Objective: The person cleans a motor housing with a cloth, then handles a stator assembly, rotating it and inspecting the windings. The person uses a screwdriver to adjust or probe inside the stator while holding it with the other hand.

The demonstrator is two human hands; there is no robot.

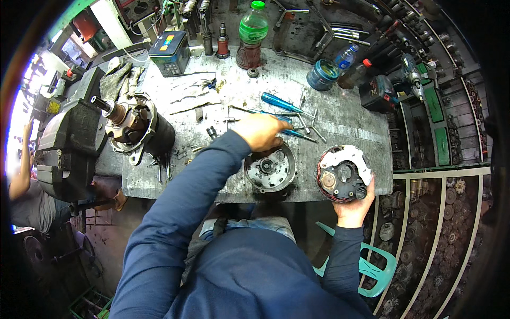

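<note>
My right hand (353, 208) grips a round alternator end housing (342, 183) from below and the right, at the bench's front edge. The housing has a white curved plate (340, 156) on top and reddish windings at its left side. My left hand (258, 132) reaches across to a pile of tools, index finger at the handle of a blue screwdriver (289, 131), thumb apart from it. The hand hides part of that tool. Another blue screwdriver (279, 101) lies just beyond. Below my left hand sits a round metal end cover (270, 169), its far rim partly covered.
On the left stand a large motor unit (141, 127) and a black vise (69, 127). A battery (170, 53), a green-capped bottle (253, 32) and a blue tub (323, 74) line the back. Small parts and T-handled tools (305, 122) lie scattered. Parts shelves (441, 234) flank the right.
</note>
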